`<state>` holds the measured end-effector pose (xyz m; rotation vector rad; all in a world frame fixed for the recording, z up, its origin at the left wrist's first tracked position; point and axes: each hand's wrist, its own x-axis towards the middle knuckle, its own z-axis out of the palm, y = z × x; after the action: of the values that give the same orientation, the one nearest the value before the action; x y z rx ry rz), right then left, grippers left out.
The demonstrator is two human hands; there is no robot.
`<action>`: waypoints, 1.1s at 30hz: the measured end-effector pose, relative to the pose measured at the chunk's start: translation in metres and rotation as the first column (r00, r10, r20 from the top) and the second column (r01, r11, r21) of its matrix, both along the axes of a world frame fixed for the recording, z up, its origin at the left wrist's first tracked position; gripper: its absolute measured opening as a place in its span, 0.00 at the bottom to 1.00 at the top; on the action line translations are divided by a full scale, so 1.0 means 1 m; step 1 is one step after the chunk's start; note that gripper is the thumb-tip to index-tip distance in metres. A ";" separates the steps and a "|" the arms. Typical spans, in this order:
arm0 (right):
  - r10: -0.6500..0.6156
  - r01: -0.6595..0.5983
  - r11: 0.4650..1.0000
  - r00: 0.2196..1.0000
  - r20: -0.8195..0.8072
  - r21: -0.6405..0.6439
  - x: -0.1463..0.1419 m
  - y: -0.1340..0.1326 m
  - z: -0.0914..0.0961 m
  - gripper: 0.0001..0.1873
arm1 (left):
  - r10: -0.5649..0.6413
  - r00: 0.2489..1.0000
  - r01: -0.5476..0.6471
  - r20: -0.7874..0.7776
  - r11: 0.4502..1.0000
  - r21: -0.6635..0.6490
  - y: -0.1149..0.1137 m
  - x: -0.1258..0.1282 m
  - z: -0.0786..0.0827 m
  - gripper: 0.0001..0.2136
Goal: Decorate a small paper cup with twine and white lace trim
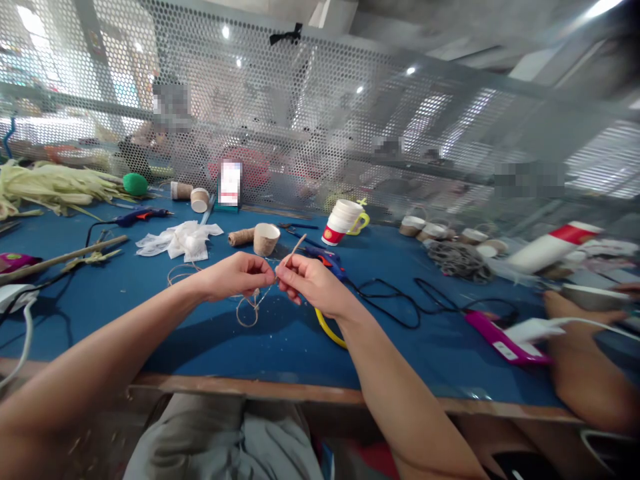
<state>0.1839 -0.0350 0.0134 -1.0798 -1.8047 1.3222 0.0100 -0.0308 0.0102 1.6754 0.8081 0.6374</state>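
Observation:
My left hand (243, 275) and my right hand (310, 283) meet fingertip to fingertip above the blue table. Thin brown twine (249, 325) hangs in a loop below them, and both hands pinch it. A stiff tan end (296, 249) sticks up from the fingers of my right hand. Just behind the hands stands a small cup wrapped in twine (267, 240), with a twine spool (241, 237) lying beside it. A blue glue gun (327, 261) lies behind my right hand. Part of a yellow ring (330, 330) shows beneath my right wrist.
Stacked white cups (341, 220) stand at the back. White cloth (183, 241) and another glue gun (143, 215) lie left, near pale husks (55, 183). Grey cord (460, 260), black cable (400, 313) and a purple power strip (505, 340) lie right, beside another person's arm (590, 360).

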 end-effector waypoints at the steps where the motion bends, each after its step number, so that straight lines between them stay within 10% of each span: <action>1: -0.019 0.019 1.000 1.000 0.014 0.006 0.000 0.000 0.000 0.15 | 0.010 1.000 -0.010 -0.012 1.000 0.014 0.000 0.000 0.000 0.10; 16: -0.022 0.019 0.999 0.999 -0.045 -0.050 0.000 0.000 0.000 0.13 | 0.123 0.979 -0.036 -0.160 0.887 0.459 -0.004 0.001 0.004 0.07; 23: -0.011 0.009 0.999 0.997 -0.078 -0.034 0.001 -0.001 0.001 0.12 | 0.013 0.996 -0.001 -0.090 0.991 0.130 -0.002 0.000 0.003 0.09; 33: 0.021 -0.027 0.999 0.992 -0.122 -0.046 0.003 0.000 0.002 0.13 | -0.053 0.990 0.063 0.131 0.995 -0.078 0.001 0.000 -0.004 0.10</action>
<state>0.1868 -0.0352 0.0157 -0.9831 -1.7100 1.4200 0.0105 -0.0295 0.0061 1.5615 0.6822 0.6563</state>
